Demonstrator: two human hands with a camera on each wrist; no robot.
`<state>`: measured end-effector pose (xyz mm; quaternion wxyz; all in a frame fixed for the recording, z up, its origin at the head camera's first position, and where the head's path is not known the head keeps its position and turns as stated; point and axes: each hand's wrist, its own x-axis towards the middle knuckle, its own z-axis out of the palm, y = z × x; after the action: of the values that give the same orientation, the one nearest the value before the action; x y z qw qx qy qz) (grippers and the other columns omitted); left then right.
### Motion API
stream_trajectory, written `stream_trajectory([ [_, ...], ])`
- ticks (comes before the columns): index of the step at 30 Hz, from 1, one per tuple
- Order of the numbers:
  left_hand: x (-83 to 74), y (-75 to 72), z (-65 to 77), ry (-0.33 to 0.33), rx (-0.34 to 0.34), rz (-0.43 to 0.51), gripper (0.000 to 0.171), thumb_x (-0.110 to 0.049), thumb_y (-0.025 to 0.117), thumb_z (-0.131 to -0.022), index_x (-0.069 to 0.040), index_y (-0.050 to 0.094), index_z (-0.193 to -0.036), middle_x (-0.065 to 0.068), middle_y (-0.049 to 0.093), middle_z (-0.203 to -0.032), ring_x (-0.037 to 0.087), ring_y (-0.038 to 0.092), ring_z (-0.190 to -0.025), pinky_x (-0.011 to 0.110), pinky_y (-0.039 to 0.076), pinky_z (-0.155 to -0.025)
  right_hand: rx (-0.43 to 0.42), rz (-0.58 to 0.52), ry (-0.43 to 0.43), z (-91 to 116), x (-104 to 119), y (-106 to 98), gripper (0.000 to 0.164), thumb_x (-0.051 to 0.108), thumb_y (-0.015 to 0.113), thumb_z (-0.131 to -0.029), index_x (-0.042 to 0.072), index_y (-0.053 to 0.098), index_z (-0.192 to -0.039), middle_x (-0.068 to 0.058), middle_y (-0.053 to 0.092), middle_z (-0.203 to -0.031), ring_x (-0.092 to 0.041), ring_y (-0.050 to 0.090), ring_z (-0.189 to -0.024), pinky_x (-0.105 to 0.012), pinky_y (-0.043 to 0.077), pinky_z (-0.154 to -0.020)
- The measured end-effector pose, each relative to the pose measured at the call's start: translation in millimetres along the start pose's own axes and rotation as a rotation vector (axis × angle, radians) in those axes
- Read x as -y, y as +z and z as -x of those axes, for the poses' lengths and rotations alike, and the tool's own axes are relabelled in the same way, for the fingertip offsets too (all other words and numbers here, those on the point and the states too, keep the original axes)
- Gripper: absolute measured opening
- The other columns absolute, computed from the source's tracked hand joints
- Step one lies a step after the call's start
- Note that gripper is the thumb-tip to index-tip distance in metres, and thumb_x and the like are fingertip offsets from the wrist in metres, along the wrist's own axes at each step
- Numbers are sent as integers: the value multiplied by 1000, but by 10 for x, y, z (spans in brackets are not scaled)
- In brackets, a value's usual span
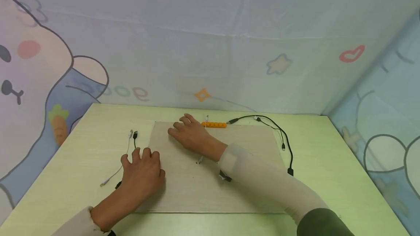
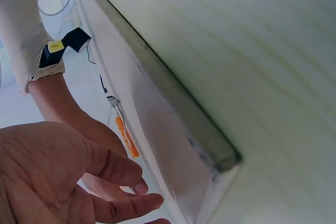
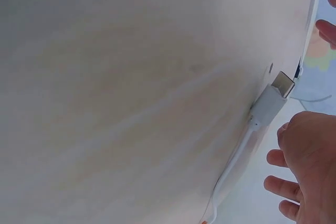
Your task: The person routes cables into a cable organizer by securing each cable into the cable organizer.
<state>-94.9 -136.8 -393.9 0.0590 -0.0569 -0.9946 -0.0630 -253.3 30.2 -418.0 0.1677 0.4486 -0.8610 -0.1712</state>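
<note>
My left hand (image 1: 142, 172) is over the left edge of a pale flat board (image 1: 183, 196), fingers spread and loosely bent, holding nothing. Beside it lie a white cable (image 1: 115, 173) and a black cable plug (image 1: 135, 134), the black cable partly hidden by the hand. My right hand (image 1: 193, 136) hovers over the board's upper left part, its fingers loosely bent with nothing between them. Near it in the right wrist view lies a white cable plug (image 3: 269, 104), not touched by the fingers. An orange cable holder (image 1: 216, 125) sits at the board's far edge with a white cable at it.
A long black cable (image 1: 286, 137) curves along the board's right side, with a thinner black cable (image 1: 273, 124) inside its bend. A small black-and-white item (image 1: 225, 176) shows by the right sleeve. A printed cloth (image 1: 210, 46) hangs behind the table (image 1: 328, 177).
</note>
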Motion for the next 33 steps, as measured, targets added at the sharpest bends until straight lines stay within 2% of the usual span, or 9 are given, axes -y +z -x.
stream_trajectory([
  [7,79,-2,38,-12,-6,0,21,-13,73,-95,-1,58,-87,21,58,-95,58,57,-119,78,39,-97,34,16,-4,-24,28,-20,30,14,53,-119,28,64,-143,6,73,-146,-27,64,-147,-46,41,-135],
  [14,151,-6,57,-31,10,-5,19,-13,72,-95,3,63,-95,26,62,-104,64,58,-130,82,38,-102,24,15,-5,-53,64,-17,29,15,52,-119,28,65,-143,7,73,-146,-27,65,-146,-45,42,-134],
  [18,187,-19,61,-40,7,-1,18,-13,71,-95,3,62,-94,25,60,-104,63,58,-129,82,37,-101,18,12,2,-70,78,-19,30,15,52,-120,28,66,-142,7,73,-145,-26,65,-145,-45,41,-135],
  [24,253,-34,94,-80,51,14,20,-13,70,-96,5,63,-98,28,60,-110,64,55,-131,82,36,-101,8,3,-23,-79,111,-42,29,15,53,-120,27,66,-141,7,74,-140,-26,67,-143,-44,43,-134],
  [33,333,-51,121,-98,67,13,19,-12,69,-97,6,66,-98,32,59,-118,67,52,-135,84,35,-100,33,32,-42,-131,135,-44,32,17,48,-122,29,65,-146,7,71,-148,-25,64,-147,-44,40,-135],
])
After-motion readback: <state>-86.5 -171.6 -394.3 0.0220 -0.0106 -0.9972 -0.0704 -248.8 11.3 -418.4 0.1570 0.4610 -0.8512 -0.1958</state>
